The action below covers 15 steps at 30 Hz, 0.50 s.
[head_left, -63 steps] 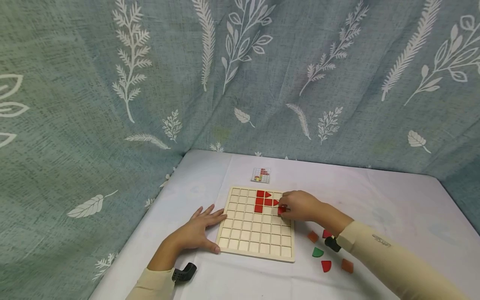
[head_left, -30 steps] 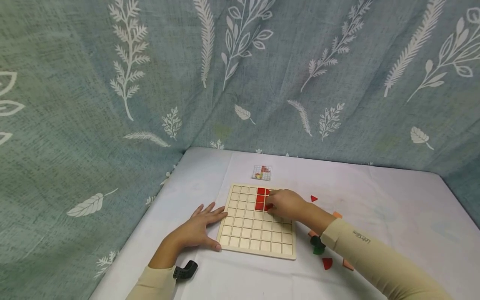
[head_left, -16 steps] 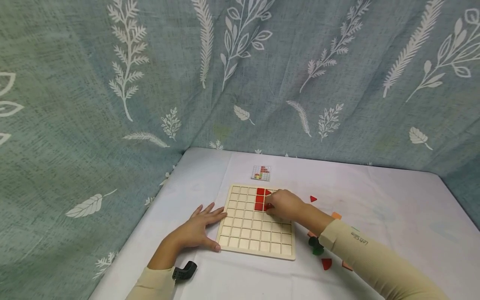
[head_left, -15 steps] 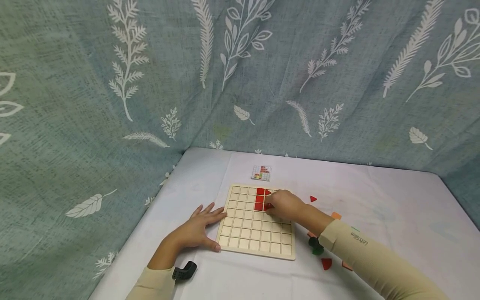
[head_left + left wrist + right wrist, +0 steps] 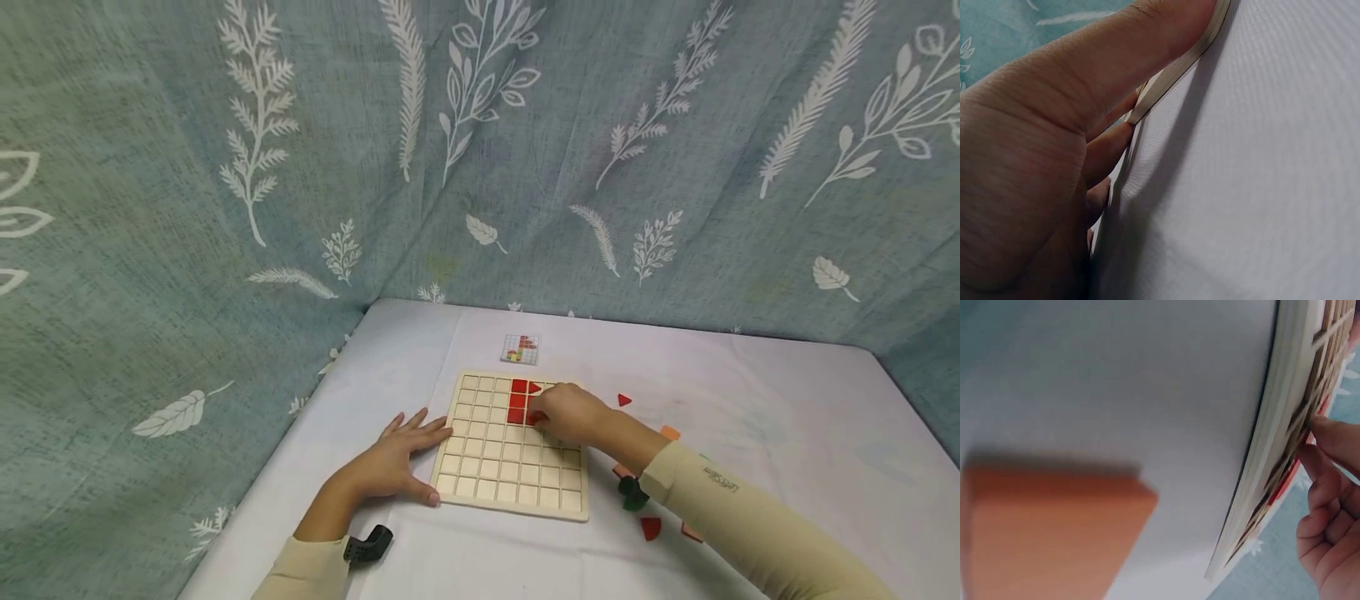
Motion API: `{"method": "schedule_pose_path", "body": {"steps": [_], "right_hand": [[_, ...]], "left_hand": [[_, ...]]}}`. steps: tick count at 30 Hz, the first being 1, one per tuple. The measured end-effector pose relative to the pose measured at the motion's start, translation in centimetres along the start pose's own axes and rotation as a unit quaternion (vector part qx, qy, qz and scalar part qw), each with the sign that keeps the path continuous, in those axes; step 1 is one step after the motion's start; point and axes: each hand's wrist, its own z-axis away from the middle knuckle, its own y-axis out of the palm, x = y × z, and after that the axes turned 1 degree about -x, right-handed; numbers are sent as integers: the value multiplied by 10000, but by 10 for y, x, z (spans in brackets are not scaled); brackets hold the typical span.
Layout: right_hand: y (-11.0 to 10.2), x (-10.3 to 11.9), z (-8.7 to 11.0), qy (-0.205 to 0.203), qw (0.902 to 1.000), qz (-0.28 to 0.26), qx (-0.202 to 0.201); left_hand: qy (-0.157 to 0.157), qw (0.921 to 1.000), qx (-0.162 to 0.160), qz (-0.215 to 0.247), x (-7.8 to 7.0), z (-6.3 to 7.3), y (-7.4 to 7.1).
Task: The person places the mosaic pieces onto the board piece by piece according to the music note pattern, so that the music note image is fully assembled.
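Note:
A pale wooden grid board (image 5: 510,471) lies on the white table. Several red square tiles (image 5: 517,401) fill cells in its upper part, with a red triangle tile (image 5: 534,387) beside the top one. My left hand (image 5: 393,458) has its fingers spread against the board's left edge, the thumb at the near left corner. Over the board, my right hand (image 5: 572,412) pinches a red tile (image 5: 533,419) between thumb and fingertips, at the cell right of the lowest red square. The fingers partly cover that tile, so its exact shape is hidden.
Behind the board lies a small pattern card (image 5: 521,349). To the right are a loose red triangle (image 5: 624,400), an orange piece (image 5: 670,432), a red quarter-circle (image 5: 651,527) and a green piece (image 5: 635,502), some partly under the right arm. A patterned curtain (image 5: 480,167) hangs behind.
From the board's right edge, my right hand has moved left with a red tile to the cell beside the red squares. Over the last half second it barely shifts. My left hand stays put.

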Motion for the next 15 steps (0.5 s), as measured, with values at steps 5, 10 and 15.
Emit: {"method": "schedule_pose_path", "body": {"steps": [5,10,15], "right_hand": [[-7,-16,9,434,9989,-151,58],[-20,-41,22,831,9965,16,-107],[-31,-66,37,1111,9938,78,-14]], "left_hand": [[-82,10000,32,-42,1,0,4],[-103,9998,32,-159,1,0,3],[-79,9998,11,-173,2,-1,1]]}}
